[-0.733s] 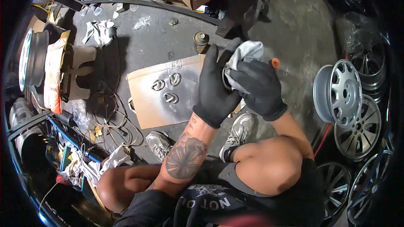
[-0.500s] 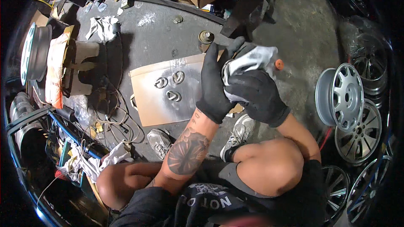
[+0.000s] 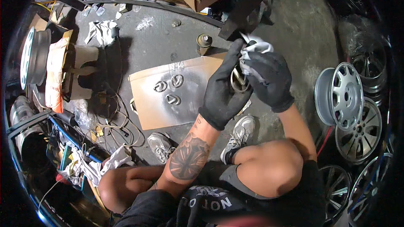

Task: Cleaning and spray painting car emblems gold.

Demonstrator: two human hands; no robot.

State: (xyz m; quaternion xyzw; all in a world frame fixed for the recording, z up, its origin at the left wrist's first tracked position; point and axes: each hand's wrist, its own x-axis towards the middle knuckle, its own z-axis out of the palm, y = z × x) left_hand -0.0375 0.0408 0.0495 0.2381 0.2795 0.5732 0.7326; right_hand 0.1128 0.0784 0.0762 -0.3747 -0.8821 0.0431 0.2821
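Emblem (image 3: 239,75) sits gripped in the left hand (image 3: 223,96), the right hand (image 3: 271,82) bunching white cloth (image 3: 259,47) beside it; probably light, stiff and slick, best held by its rim. Leftward of both, three similar emblems (image 3: 177,80) lie on cardboard (image 3: 149,115).

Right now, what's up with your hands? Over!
Left hand holding oval metal emblem. Right hand gripping white cloth. Cloth, right hand partly cover emblem. Three similar emblems on cardboard.

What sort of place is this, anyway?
Probably a wheel workshop: several wheels are gathered at the right, and a can stands just beyond cardboard dusted grey, as if sprayed.
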